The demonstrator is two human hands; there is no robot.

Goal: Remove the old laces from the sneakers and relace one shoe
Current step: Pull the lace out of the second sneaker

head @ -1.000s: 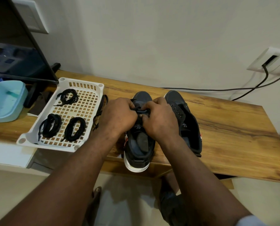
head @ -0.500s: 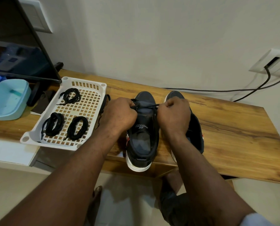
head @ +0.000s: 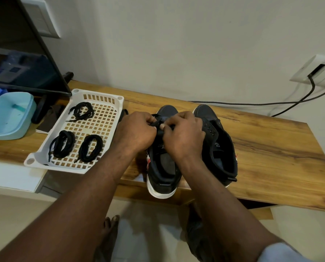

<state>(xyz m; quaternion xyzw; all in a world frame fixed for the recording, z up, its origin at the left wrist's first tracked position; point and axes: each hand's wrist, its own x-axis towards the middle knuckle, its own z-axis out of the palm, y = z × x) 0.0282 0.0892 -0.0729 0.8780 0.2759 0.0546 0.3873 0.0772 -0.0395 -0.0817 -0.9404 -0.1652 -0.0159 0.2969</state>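
Two black sneakers with white soles stand side by side on the wooden table (head: 271,159), toes to the wall. The left sneaker (head: 163,167) juts its heel over the front edge. My left hand (head: 137,129) and my right hand (head: 182,135) meet over its eyelets, both pinching a black lace (head: 157,124) near the toe end. My hands hide most of the lacing. The right sneaker (head: 220,146) has bare eyelets and no lace. A loose black lace end (head: 124,112) lies just left of the left sneaker.
A white perforated tray (head: 108,163) at the left holds three coiled black laces (head: 90,147). A light blue plastic box (head: 8,118) and a dark screen (head: 20,72) stand at far left. A black cable (head: 252,104) runs along the wall to a socket (head: 316,69).
My hands were apart half a second ago, pulling the lace taut across the left sneaker. They have come back together over the eyelets.
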